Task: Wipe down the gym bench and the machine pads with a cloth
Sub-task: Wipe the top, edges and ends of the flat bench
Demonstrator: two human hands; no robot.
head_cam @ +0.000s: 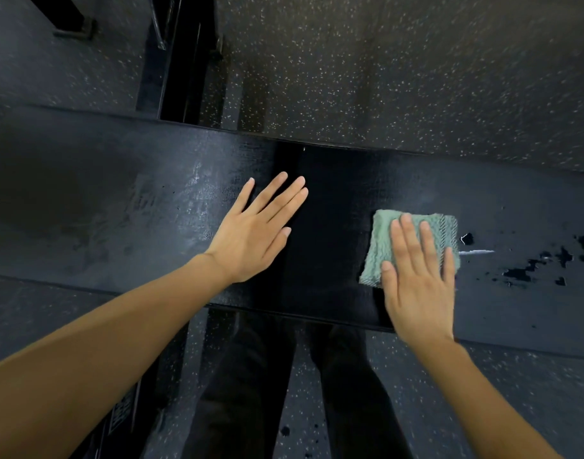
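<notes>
A black padded gym bench (124, 207) runs left to right across the view, its surface scuffed and dull. A folded green cloth (383, 240) lies on the bench to the right of centre. My right hand (416, 276) presses flat on the cloth with straight fingers, covering its lower right part. My left hand (257, 233) rests flat on the bench pad left of the cloth, fingers straight and spread, holding nothing. Torn patches in the vinyl (522, 270) show at the bench's right end.
Speckled dark rubber floor (400, 71) lies beyond and below the bench. A black metal frame post (184, 58) rises behind the bench at upper left. My dark trouser legs (250, 392) stand against the near edge.
</notes>
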